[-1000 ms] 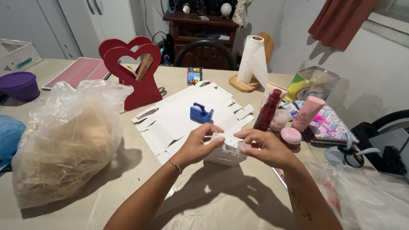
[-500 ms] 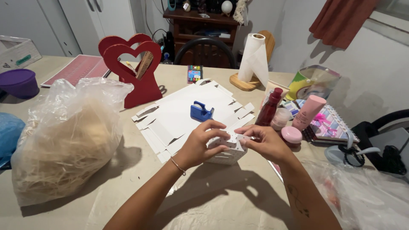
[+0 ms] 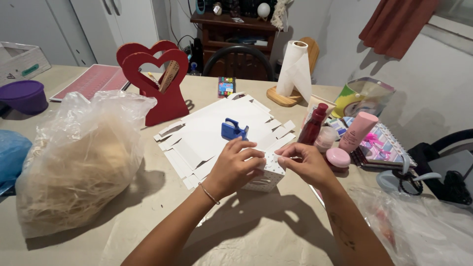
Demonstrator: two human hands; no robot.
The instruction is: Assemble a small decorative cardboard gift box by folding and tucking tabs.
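While curled, fingers (image 3: 249, 156) on small white box (image 3: 268, 178).

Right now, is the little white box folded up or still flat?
Folded up. The little white box stands as a block with sides between the left hand and right hand, unlike the flat white cardboard cutouts spread behind it.

Matt white card box (image 3: 268, 173), small dots on the face. Flat card blanks (image 3: 217, 133), same matt paper. Clear crinkled plastic bag (image 3: 79, 157) of dry straw at left bench edge. Glossy blue plastic tape dispenser (image 3: 233, 130). Painted wooden heart stand (image 3: 162, 88).
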